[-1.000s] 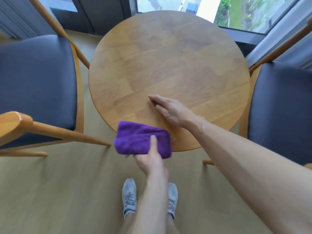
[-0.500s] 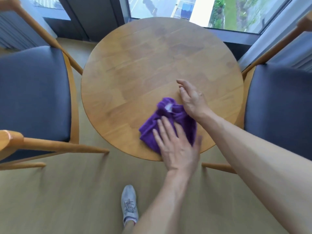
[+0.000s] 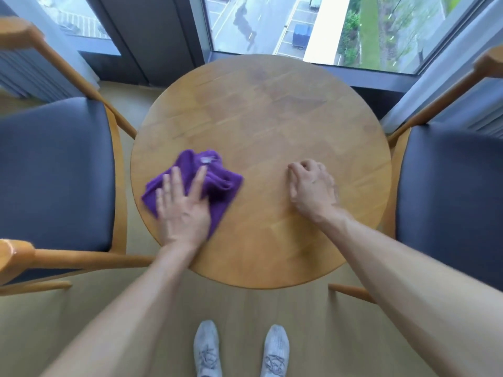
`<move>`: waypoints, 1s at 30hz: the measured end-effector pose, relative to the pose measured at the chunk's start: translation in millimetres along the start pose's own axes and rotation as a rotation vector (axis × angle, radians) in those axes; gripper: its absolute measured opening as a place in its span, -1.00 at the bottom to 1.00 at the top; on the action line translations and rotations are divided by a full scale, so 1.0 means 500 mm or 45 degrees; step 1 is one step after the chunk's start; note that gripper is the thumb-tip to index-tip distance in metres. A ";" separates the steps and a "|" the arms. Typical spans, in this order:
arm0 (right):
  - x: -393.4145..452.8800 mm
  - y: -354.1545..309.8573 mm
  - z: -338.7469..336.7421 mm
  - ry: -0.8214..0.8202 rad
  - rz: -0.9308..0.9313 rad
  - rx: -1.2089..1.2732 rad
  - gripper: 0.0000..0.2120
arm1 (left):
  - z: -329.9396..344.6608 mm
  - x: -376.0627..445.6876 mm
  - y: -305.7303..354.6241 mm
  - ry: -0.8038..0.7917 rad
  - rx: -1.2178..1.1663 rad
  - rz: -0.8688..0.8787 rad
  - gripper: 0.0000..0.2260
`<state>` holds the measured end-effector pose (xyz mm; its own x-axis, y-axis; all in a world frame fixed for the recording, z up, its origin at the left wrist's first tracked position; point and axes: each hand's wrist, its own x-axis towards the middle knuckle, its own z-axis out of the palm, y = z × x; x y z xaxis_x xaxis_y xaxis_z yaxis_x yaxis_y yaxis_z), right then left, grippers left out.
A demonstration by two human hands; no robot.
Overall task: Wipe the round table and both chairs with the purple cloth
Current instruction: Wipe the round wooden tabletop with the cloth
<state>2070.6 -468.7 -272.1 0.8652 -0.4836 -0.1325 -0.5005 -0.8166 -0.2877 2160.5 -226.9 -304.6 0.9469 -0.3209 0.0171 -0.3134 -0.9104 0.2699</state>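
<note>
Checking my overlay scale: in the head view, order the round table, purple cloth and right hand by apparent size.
1. round table, by far the largest.
2. purple cloth, partly under the left hand.
3. right hand, fingers curled, looks somewhat smaller than the cloth.

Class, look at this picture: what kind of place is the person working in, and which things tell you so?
Probably a seating corner in a high-up flat or hotel room: a small round table between two padded chairs, beside a big window looking down on a street.
</note>
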 end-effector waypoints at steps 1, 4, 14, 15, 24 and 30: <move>-0.001 -0.007 0.005 -0.002 0.004 -0.054 -0.74 | -0.020 0.027 -0.051 0.004 0.003 -0.114 -0.44; -0.004 -0.016 0.016 0.018 0.035 -0.137 -0.76 | -0.047 0.060 -0.101 -0.013 -0.048 -0.426 -0.48; 0.055 0.021 -0.033 0.144 0.238 0.153 -0.68 | 0.072 -0.102 0.373 -0.169 0.035 0.396 -0.41; 0.061 0.023 -0.037 0.181 0.228 0.093 -0.67 | 0.079 -0.114 0.395 -0.243 0.059 0.534 -0.40; 0.124 -0.043 -0.002 0.096 0.221 0.081 -0.62 | -0.004 0.150 0.011 -0.163 0.113 0.207 -0.43; 0.214 -0.068 -0.028 0.177 0.257 0.150 -0.64 | -0.011 0.357 0.014 -0.186 0.111 -0.268 -0.37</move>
<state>2180.0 -497.1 -263.0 0.7315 -0.6784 -0.0693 -0.6486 -0.6608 -0.3778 2327.8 -289.4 -294.5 0.9736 -0.1509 -0.1711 -0.1218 -0.9780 0.1692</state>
